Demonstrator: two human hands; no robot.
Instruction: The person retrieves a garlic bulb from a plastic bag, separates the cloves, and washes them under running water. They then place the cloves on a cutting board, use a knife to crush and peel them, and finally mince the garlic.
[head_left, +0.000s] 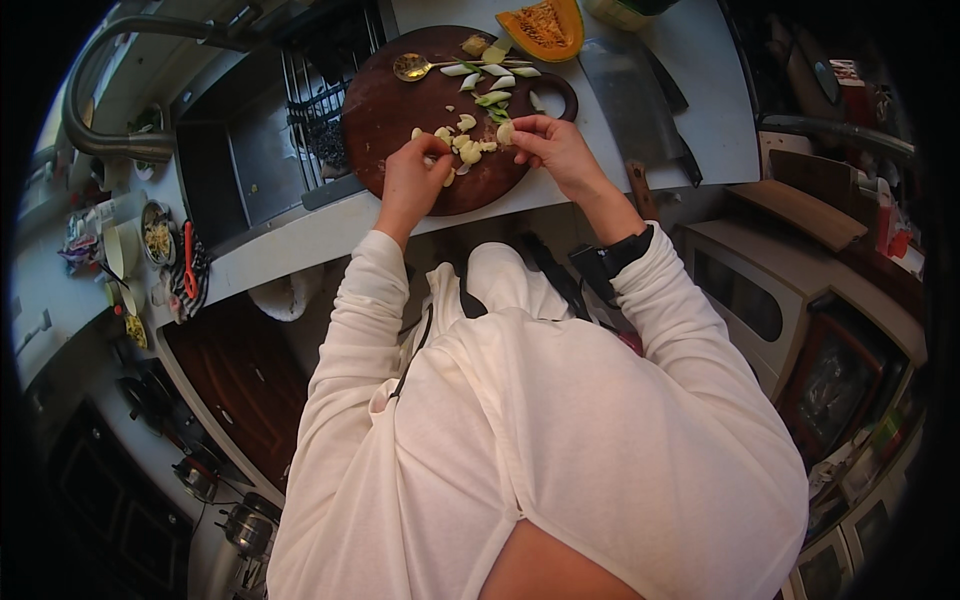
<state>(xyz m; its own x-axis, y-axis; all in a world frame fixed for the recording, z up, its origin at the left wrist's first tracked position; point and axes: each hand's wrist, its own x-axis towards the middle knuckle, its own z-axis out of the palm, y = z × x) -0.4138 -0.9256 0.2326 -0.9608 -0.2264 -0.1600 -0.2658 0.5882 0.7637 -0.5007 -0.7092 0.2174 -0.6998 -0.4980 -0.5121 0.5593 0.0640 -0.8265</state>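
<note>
A round dark-brown wooden cutting board (390, 120) lies on the counter before me. My right hand (559, 150) pinches a pale crushed garlic clove (505, 133) between thumb and fingertips, over the board's near right part. On the board's near left part is my left hand (415, 176), its thumb and fingers drawn together beside a loose heap of crushed garlic (470, 152). Whether something small sits between those fingertips cannot be told. Cut scallion pieces (493, 98) lie farther back, close to a ginger piece (474, 45) and a gold-coloured spoon (412, 67).
A cut pumpkin wedge (546, 31) rests by the board's far edge. To the right lies a cleaver (630, 101), with another dark blade partly under it. The sink (259, 169) with its tap (135, 146) is at left, and a bowl of food (157, 236) stands beyond it.
</note>
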